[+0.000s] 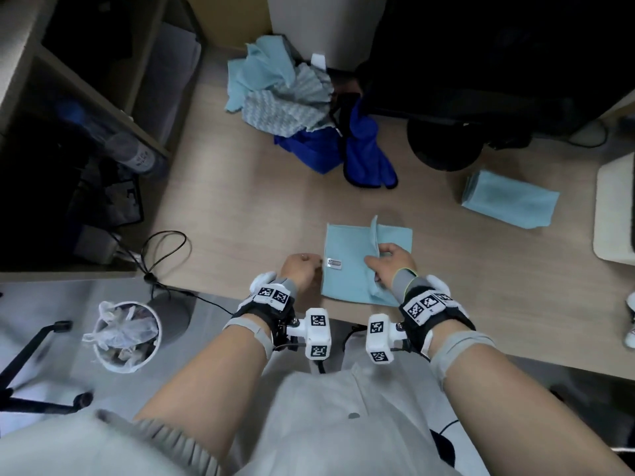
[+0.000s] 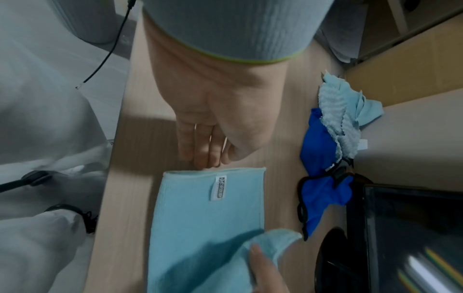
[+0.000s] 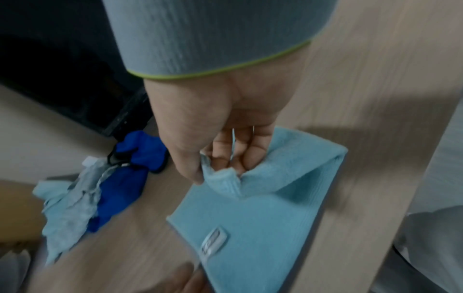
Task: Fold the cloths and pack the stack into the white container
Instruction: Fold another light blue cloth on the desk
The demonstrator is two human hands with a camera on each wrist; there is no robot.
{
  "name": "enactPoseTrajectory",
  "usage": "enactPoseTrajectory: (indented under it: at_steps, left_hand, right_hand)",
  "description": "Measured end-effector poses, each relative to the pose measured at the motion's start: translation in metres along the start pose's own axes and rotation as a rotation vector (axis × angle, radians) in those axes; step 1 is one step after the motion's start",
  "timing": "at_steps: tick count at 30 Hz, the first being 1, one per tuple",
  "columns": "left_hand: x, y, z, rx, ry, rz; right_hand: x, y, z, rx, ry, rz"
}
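Note:
A light blue cloth (image 1: 347, 269) (image 2: 213, 218) (image 3: 250, 218) with a white label lies folded on the wooden desk near its front edge. My right hand (image 1: 385, 259) (image 3: 220, 164) pinches the cloth's right edge and holds that flap raised over the rest. My left hand (image 1: 300, 269) (image 2: 205, 156) sits just left of the cloth, fingers bent down with tips at its left edge, gripping nothing. A folded light blue cloth (image 1: 508, 201) lies to the right. The white container (image 1: 615, 207) shows at the right edge.
A heap of unfolded light blue, patterned and dark blue cloths (image 1: 292, 108) lies at the back of the desk. A black monitor stand (image 1: 443, 142) is behind the folded cloth. A shelf unit (image 1: 86, 97) stands left, a waste bin (image 1: 127, 334) below on the floor.

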State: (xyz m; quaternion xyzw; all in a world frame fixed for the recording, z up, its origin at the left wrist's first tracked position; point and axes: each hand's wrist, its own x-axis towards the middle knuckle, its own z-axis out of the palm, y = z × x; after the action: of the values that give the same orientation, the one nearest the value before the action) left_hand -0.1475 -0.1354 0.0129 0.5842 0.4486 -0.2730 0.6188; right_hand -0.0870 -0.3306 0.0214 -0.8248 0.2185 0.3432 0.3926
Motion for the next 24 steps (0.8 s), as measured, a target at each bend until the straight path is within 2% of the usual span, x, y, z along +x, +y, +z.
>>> enactPoseTrajectory:
  at_steps: [3, 8, 17, 19, 22, 24]
  left_hand:
    - [0.0, 0.005, -0.007, -0.091, -0.098, -0.032]
    - [0.001, 0.011, -0.016, -0.137, -0.225, -0.045]
    - [0.007, 0.018, -0.012, 0.014, -0.24, -0.007]
    - [0.008, 0.02, -0.009, 0.073, -0.219, 0.043]
    - [0.01, 0.026, -0.007, 0.097, -0.131, 0.08]
    - [0.005, 0.03, 0.0, 0.053, -0.187, 0.05]
  right_hand:
    - [-0.003, -0.009, 0.028, -0.137, -0.034, -0.022]
    - [-0.007, -0.019, 0.056, -0.191, -0.062, -0.05]
    - [-0.015, -0.031, 0.063, 0.088, -0.208, 0.021]
    - [-0.019, -0.034, 0.054, 0.214, -0.166, 0.039]
    - [-0.015, -0.029, 0.041, 0.345, 0.0, 0.06]
    - [-0.011, -0.021, 0.029, 0.384, 0.097, 0.093]
